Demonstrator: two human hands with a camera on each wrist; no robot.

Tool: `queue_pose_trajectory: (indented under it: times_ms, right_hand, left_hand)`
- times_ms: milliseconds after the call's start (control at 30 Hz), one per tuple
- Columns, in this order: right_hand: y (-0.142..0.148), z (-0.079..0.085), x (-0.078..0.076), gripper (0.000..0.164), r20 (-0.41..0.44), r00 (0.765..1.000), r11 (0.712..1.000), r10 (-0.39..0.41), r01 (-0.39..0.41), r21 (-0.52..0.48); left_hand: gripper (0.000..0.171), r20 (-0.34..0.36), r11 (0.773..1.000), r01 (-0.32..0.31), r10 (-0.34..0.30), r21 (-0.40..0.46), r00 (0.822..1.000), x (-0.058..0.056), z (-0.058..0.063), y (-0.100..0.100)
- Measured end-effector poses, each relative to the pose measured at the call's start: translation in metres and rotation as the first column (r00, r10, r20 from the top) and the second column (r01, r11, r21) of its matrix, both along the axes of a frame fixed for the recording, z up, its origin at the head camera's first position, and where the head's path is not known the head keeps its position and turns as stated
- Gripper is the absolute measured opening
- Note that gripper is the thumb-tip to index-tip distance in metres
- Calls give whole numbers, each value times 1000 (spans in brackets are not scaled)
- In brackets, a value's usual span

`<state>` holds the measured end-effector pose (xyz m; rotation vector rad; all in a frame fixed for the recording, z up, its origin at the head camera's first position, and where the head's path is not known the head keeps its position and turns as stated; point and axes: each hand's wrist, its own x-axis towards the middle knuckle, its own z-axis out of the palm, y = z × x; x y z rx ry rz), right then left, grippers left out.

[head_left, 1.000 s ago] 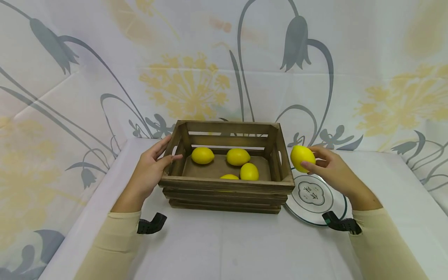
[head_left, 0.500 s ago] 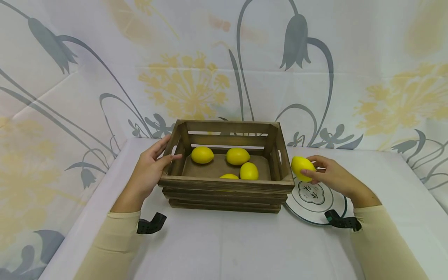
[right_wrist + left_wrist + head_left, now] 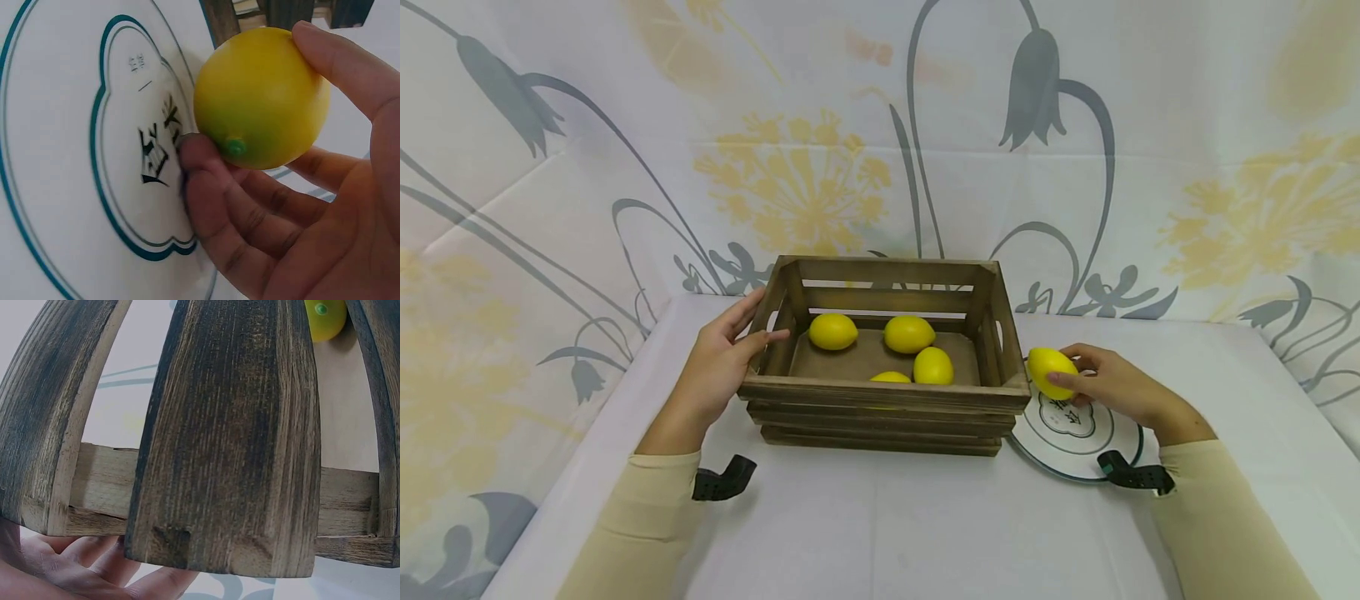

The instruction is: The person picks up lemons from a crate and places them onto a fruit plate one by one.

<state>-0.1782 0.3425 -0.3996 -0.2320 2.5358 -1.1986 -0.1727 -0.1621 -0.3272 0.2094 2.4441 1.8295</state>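
On the right, my right hand (image 3: pixel 1123 390) pinches a yellow lemon (image 3: pixel 1048 372) between thumb and fingers, low over a white plate (image 3: pixel 1071 452) with a dark green rim. In the right wrist view the fingertips (image 3: pixel 203 162) under the lemon appear to touch or nearly touch the plate. My left hand (image 3: pixel 718 371) holds the left end of a brown wooden crate (image 3: pixel 883 392), thumb over the rim and fingers along the outside. Several lemons (image 3: pixel 910 334) lie inside the crate; the front rail partly hides one.
A white cloth (image 3: pixel 880 525) covers the table. Behind it hangs a flower-patterned fabric backdrop (image 3: pixel 820 183). The plate sits against the crate's right side, its left part hidden. Each wrist wears a black camera mount (image 3: pixel 726 481).
My right hand has lowered the lemon toward the plate and shifted slightly right. The left hand stays on the crate, and the lemons inside lie as before.
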Motion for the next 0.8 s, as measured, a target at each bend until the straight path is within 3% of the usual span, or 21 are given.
queue_pose_trajectory:
  times_ms: [333,800]
  right_hand:
    - [-2,-5,-1,52,-22,1000,998,-9,11,65]
    - [-6,-4,0,54,-23,999,996,-32,34,81]
  left_hand:
    - [61,-9,1000,-3,3,-11,1000,0,0,1]
    - [61,-13,1000,-11,11,-15,1000,0,1,2]
